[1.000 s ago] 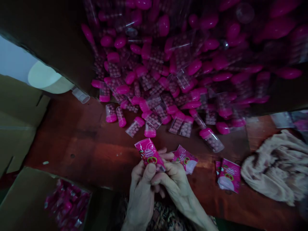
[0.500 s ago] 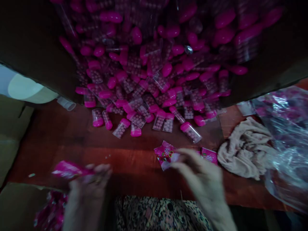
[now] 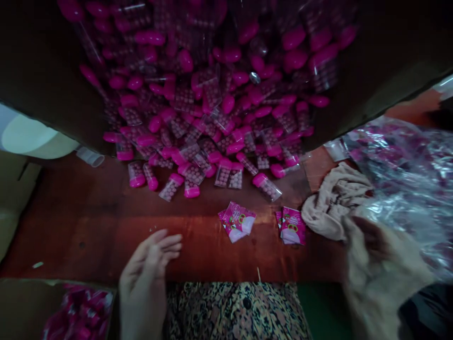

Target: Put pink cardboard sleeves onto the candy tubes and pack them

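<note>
The fanned packets (image 3: pixel 240 219) lie flat on the reddish tabletop (image 3: pixel 198 241), just beyond the fingertips of the left hand (image 3: pixel 146 274) and off to their right, so that hand is the nearer of the two. They overlap askew, which makes a shared long axis hard to tell. The stacked packets (image 3: pixel 293 224), set farther along, are nearer the right hand (image 3: pixel 385 278), lying to its left; their longer edges seem to run roughly away from the person. Neither group is touched. The left hand's fingers are loosely extended with nothing visible in them. The right hand is blurred, its fingers bent by the crumpled cloth (image 3: pixel 325 208), which lies ahead and to the left of them; whether they grasp its edge I cannot tell. Behind that hand's fingers and to their right spreads a clear plastic bag (image 3: pixel 406 189). Well beyond both hands, pink-capped jars (image 3: pixel 215 160) spill in a heap from a dark-walled box (image 3: pixel 371 80). Left of the left wrist, a carton (image 3: pixel 24 307) holds filled pink wrappers (image 3: pixel 81 311).
</note>
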The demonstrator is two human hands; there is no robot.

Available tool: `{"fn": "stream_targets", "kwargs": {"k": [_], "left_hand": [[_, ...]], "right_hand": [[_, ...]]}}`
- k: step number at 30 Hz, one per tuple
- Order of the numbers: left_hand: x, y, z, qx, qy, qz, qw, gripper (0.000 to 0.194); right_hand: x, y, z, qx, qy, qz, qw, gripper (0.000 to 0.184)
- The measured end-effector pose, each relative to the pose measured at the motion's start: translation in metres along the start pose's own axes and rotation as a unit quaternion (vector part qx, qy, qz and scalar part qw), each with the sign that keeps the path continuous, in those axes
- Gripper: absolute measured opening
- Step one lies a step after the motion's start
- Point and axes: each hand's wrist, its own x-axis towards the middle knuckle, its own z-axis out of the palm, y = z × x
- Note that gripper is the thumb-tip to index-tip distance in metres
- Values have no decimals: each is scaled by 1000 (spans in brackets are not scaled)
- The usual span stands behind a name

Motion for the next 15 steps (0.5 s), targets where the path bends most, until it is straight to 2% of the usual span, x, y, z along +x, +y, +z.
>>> {"fn": "stream_targets", "kwargs": {"k": [1,2,4,6,8,10,15], "left_hand": [[-2,-2,17,23,-32,-4,999,23],[-4,-4,31,41,-62,-5,997,21],[-9,-9,51,70,-105,16,992,20],[-12,-15,62,106,-160,42,980,18],[-11,-20,65,139,-208,59,966,16],[-9,-24,64,157,-226,61,959,16],[-6,-23,63,145,-194,43,969,17]], "right_hand": [[-4,-19,5,19,23,-33,999,25],[-10,-37,13,65,13,-75,995,25],[-22,-65,32,142,-96,-147,974,23],[-33,-79,52,149,-155,-171,962,20],[-41,-81,66,152,-167,-168,960,19],[-45,-77,71,159,-161,-161,961,20],[-46,-75,64,188,-143,-148,960,21]]}}
